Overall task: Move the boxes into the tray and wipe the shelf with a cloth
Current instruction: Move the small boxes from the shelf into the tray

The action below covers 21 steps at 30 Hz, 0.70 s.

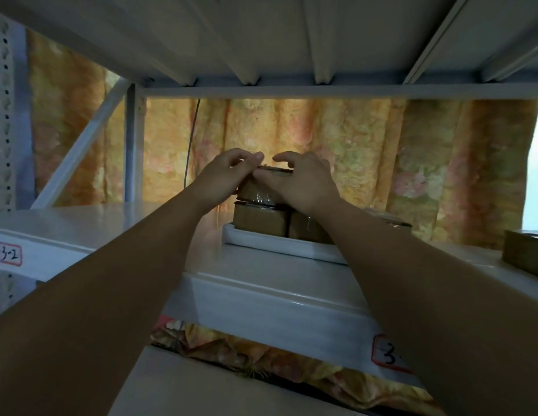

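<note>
A white tray (279, 246) lies on the white metal shelf (81, 226), holding two brown cardboard boxes (258, 220) side by side. A third brown box (257, 193) sits stacked on top of them. My left hand (231, 169) grips its left end and my right hand (300, 178) covers its top and right side. Another brown box (524, 253) stands on the shelf at the far right edge. Behind my right forearm a further box (391, 220) is partly hidden.
The shelf above (291, 40) hangs low over the hands. A patterned orange curtain (382, 151) backs the rack, with a dark cord (191, 139) hanging down. Upright posts and a diagonal brace (81, 148) stand left. Labels (9, 253) mark the shelf's front beam.
</note>
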Each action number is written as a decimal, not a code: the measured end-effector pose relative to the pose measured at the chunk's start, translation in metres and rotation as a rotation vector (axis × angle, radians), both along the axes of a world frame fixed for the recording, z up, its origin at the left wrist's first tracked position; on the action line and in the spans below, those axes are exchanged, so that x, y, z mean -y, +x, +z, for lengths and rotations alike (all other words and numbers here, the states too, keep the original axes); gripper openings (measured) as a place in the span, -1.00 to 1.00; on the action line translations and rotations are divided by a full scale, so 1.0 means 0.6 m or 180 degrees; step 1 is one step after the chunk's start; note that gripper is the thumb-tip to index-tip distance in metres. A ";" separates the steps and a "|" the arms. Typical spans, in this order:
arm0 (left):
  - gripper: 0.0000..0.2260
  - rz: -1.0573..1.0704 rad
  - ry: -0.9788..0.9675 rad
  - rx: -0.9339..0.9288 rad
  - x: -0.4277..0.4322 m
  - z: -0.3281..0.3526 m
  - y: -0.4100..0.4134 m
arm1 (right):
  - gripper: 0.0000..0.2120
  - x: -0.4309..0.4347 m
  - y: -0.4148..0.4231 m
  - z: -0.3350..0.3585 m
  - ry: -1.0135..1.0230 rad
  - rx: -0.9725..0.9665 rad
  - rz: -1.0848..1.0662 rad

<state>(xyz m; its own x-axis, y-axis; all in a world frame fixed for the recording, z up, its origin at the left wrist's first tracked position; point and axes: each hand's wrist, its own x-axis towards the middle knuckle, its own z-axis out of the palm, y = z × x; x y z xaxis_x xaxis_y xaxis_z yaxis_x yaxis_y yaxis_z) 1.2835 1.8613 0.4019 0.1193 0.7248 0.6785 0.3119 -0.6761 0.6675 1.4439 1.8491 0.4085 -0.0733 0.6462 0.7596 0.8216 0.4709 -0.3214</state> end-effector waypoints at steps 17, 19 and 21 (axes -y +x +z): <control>-0.76 0.1295 0.1903 -0.1549 0.093 0.060 0.202 | -0.70 0.117 0.185 0.030 0.0051 0.1428 -0.1978; -0.74 0.1297 0.1825 -0.1752 0.109 0.067 0.253 | -0.73 0.136 0.221 0.036 -0.0092 0.1480 -0.2173; -0.72 0.1263 0.1829 -0.1939 0.126 0.069 0.308 | -0.71 0.153 0.265 0.038 -0.0290 0.1355 -0.2284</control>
